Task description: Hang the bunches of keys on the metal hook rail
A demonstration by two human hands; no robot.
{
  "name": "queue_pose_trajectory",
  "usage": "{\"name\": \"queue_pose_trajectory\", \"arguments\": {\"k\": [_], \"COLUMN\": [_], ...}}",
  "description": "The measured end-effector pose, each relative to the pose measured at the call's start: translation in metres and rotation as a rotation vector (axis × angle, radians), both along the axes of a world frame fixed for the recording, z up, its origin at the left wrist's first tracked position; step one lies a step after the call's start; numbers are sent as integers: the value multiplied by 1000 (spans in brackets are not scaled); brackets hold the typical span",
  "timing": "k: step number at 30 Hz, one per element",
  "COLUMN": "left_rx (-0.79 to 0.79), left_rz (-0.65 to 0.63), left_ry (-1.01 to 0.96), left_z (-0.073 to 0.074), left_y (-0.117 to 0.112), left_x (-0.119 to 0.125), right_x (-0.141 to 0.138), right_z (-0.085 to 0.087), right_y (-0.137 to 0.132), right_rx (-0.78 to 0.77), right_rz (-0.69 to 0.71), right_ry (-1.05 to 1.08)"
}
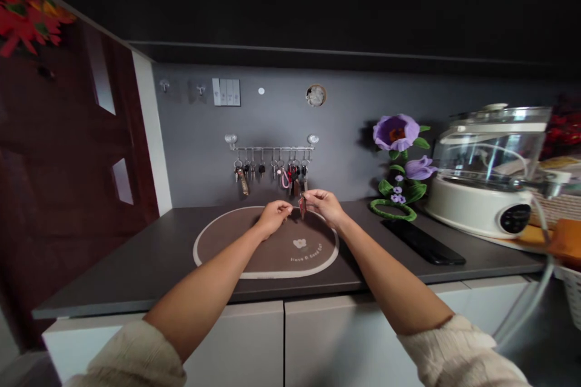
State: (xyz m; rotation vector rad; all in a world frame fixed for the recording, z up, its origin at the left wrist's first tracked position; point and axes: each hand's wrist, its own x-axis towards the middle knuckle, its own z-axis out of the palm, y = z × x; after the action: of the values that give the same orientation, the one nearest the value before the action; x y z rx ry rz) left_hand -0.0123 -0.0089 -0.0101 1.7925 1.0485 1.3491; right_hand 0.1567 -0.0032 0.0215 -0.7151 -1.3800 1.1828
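Note:
My right hand (pixel 325 208) is closed in a pinch on a keychain (pixel 302 207), whose small reddish tag hangs from the fingertips over the far part of the oval mat. Just to its left, my left hand (pixel 273 219) is closed too, thumb and fingertips pressed together. Something tiny may be between them, too small to make out. Both hands are above the brown mat (pixel 227 248), which has a pale rim and a white flower print. Behind them a metal hook rail (pixel 272 148) on the wall bears several key bunches (pixel 242 180).
Right of the mat lie a black phone (pixel 424 242) and a purple crocheted flower (pixel 396 132) with a green ring base. Farther right stands a white appliance (pixel 476 205) with a clear top. A dark cabinet (pixel 290 12) overhangs the counter (pixel 149 260); a dark red door (pixel 68 151) is at left.

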Motion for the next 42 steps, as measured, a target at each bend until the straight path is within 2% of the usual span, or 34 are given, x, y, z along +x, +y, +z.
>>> {"name": "queue_pose_trajectory", "arguments": {"k": [6,11,18,23,28,35,42], "left_rx": [-13,-15,-59,-74,-79,-109,-113], "left_rz": [-26,-26,16,15,28,42,39], "left_ry": [2,-10,-36,-53,-41,-47,-43], "left_z": [1,2,1,-1,-1,1,2], "left_y": [-2,-2,-2,0,0,-2,-2], "left_x": [2,2,3,2,3,3,3], "right_x": [0,1,3,3,2,1,1], "right_z": [8,27,57,70,74,69,65], "right_y": [2,9,38,60,82,107,113], "right_rx": [56,73,178,200,227,269,254], "right_rz": [-110,-166,-282,-378,-436,-626,-617], "right_ry": [31,55,84,107,67,-33,-61]}}
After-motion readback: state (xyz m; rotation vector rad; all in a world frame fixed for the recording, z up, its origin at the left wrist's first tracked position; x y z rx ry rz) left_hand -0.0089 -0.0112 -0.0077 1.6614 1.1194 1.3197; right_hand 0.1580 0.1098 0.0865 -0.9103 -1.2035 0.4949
